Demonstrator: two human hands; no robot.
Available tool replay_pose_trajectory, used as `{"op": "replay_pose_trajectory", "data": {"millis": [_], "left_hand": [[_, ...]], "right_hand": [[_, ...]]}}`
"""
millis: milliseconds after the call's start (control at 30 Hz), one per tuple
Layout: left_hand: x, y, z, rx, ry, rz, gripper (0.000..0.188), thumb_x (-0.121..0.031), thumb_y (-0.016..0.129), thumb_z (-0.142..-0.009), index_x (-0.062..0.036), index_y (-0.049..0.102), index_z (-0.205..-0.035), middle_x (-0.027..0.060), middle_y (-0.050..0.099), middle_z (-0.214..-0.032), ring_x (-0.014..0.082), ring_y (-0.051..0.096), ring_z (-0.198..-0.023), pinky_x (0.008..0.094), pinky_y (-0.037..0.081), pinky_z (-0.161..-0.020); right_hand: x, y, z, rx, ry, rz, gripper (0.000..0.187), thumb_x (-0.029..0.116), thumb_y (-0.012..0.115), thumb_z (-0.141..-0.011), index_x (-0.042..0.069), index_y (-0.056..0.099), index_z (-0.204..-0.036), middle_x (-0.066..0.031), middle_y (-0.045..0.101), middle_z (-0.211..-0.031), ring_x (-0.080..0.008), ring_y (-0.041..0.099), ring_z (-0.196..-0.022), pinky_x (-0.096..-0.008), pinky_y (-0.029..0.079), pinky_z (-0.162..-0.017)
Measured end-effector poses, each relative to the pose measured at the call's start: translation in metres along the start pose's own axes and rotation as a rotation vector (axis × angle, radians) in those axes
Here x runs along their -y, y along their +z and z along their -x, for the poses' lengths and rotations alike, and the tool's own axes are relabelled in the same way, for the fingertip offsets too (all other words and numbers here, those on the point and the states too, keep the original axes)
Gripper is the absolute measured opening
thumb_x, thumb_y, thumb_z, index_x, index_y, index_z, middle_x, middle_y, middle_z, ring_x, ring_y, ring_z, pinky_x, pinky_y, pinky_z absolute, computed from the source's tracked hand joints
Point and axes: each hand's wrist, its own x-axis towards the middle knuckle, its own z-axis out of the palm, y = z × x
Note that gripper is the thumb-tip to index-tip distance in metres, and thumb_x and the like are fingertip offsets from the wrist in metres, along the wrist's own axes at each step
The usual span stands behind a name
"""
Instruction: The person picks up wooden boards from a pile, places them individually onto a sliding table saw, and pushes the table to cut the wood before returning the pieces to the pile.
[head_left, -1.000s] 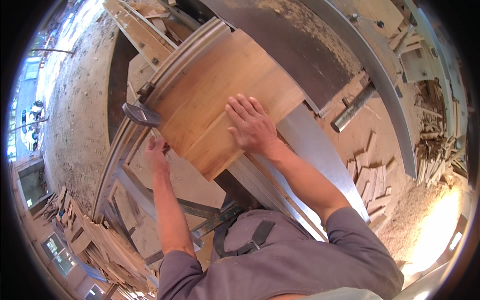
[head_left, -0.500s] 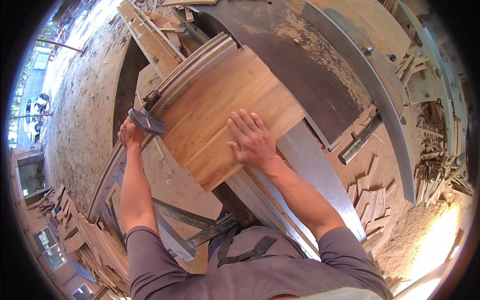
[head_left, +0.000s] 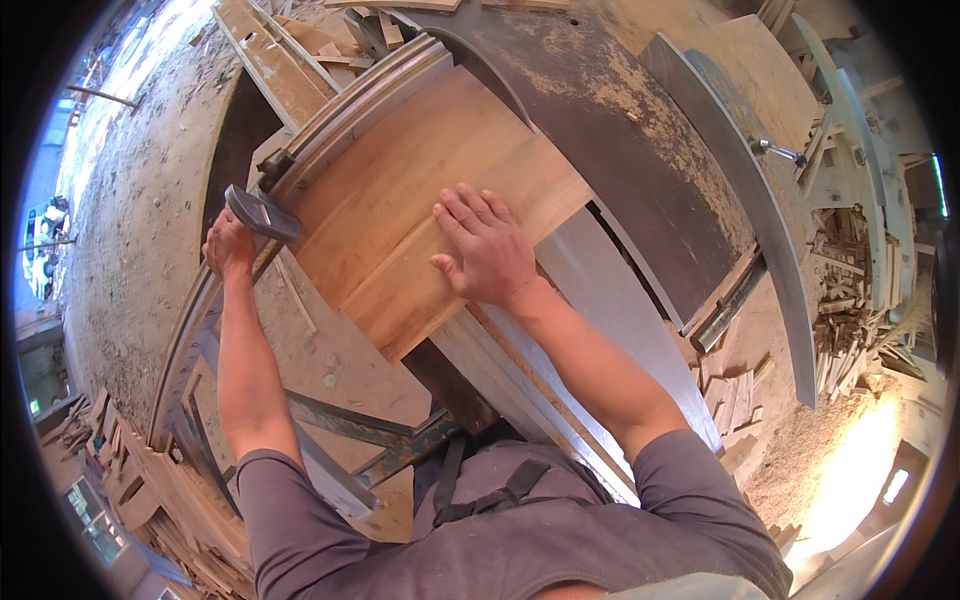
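A wide, light-brown wooden board point(head_left: 400, 200) lies flat on the sliding table of a table saw, its far-left edge along the wood-and-metal fence point(head_left: 370, 105). My right hand point(head_left: 485, 245) rests palm down on the board's near right part, fingers stretched out and thumb apart. At the fence's near end, my left hand point(head_left: 230, 245) is closed around a grey handle-like part point(head_left: 262, 213) beside the board's left corner. Some of the left fingers are hidden under that part. The saw blade cannot be made out.
The dark saw table point(head_left: 620, 150), dusted with sawdust, lies beyond the board. A long curved-looking metal rip fence point(head_left: 740, 190) crosses it on the right. Offcuts point(head_left: 845, 290) and a sawdust heap point(head_left: 800, 480) lie at right; stacked wood strips point(head_left: 160, 470) stand at lower left.
The board, fence and both hands have shifted slightly forward and left in the picture, as a dark gap shows wider beside the saw table. Both hands keep the same hold.
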Motion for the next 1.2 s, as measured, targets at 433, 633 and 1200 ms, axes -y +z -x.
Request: {"op": "replay_pose_trajectory", "data": {"millis": [433,633,1200], "left_hand": [[0.016,0.024,-0.12,0.189,-0.061,0.172,0.064,-0.059,0.028,-0.1,-0.0175,0.068,-0.126,0.0169,0.067,-0.126,0.0393,0.058,-0.124,0.0497,0.041,-0.106],[0.016,0.026,-0.137,0.102,-0.012,0.093,0.059,-0.056,0.03,-0.102,-0.0176,0.07,-0.122,0.0171,0.067,-0.126,0.0412,0.06,-0.12,0.0516,0.041,-0.105],[0.022,-0.038,-0.095,0.11,0.006,0.159,0.054,-0.05,0.035,-0.102,-0.0133,0.073,-0.112,0.0165,0.07,-0.119,0.0376,0.065,-0.113,0.0461,0.046,-0.099]], "right_hand": [[-0.014,0.056,-0.105,0.018,-0.028,0.076,0.064,0.042,0.07,-0.083,0.006,0.06,-0.136,-0.0116,0.052,-0.148,-0.0282,0.041,-0.142,-0.0434,0.027,-0.12],[-0.01,0.064,-0.124,0.056,-0.009,0.081,0.064,0.043,0.067,-0.086,0.006,0.059,-0.137,-0.011,0.051,-0.149,-0.0283,0.04,-0.143,-0.0432,0.026,-0.121],[0.026,0.04,-0.105,0.049,-0.069,0.143,0.061,0.038,0.066,-0.086,0.007,0.059,-0.138,-0.0123,0.051,-0.15,-0.0305,0.041,-0.143,-0.0459,0.028,-0.119]]}}
